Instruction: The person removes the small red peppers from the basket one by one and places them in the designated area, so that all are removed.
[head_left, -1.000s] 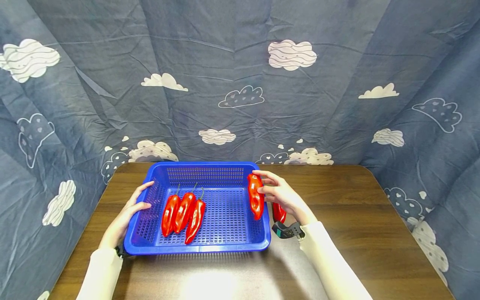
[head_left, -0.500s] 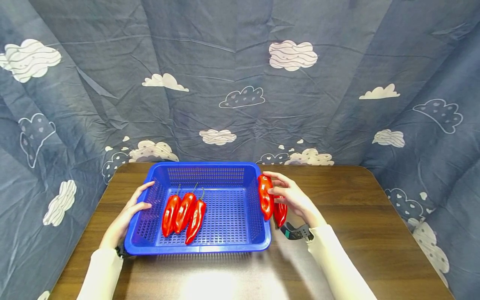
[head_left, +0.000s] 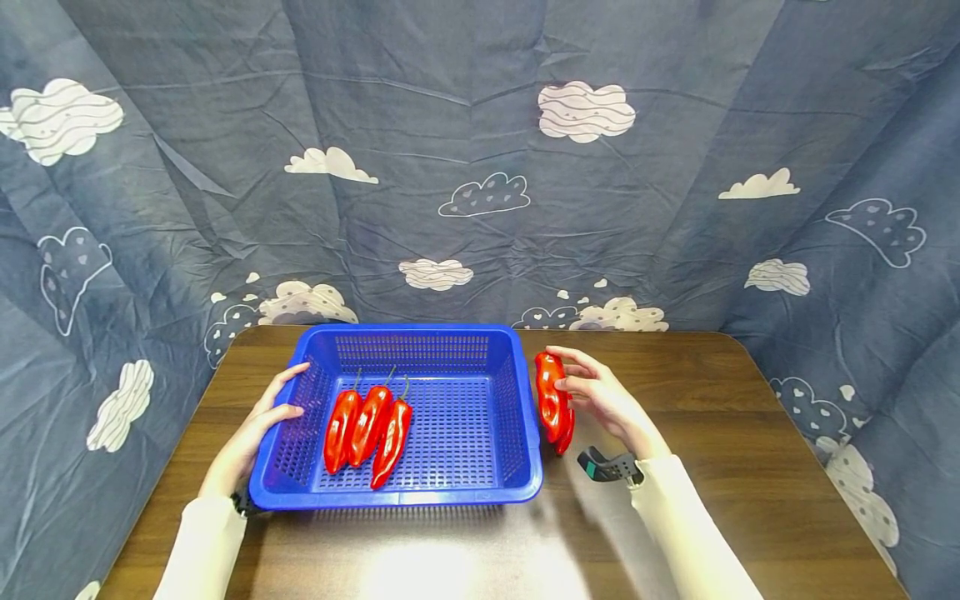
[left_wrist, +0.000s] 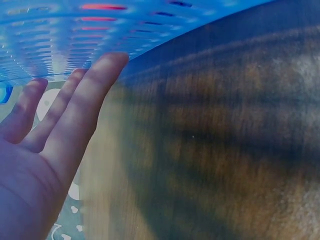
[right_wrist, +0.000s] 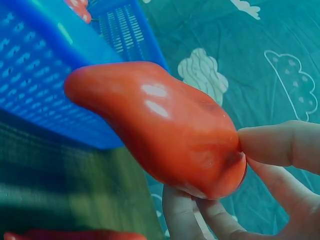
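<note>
A blue plastic basket [head_left: 397,499] with perforated walls stands on the table, three red peppers [head_left: 371,425] lying side by side in its left half. My left hand [head_left: 247,429] grips its left side, the thumb and a finger over the rim and other fingers against the outer wall in the left wrist view. Just outside the right rim, my right hand [head_left: 600,396] holds another red pepper [head_left: 550,396] between thumb and fingers; it hangs above the table, the rounded end at the fingers in the right wrist view. Below it, partly hidden, lies one more red pepper [head_left: 567,432].
The brown wooden table [head_left: 705,433] extends right of the basket and in front of it, where light glares off its surface. A grey-blue cloth [head_left: 480,150] with cloud prints hangs behind and at both sides.
My right hand has carried the pepper rightward, from over the basket's right end across the rim to above the table. My left hand and the basket stay put.
</note>
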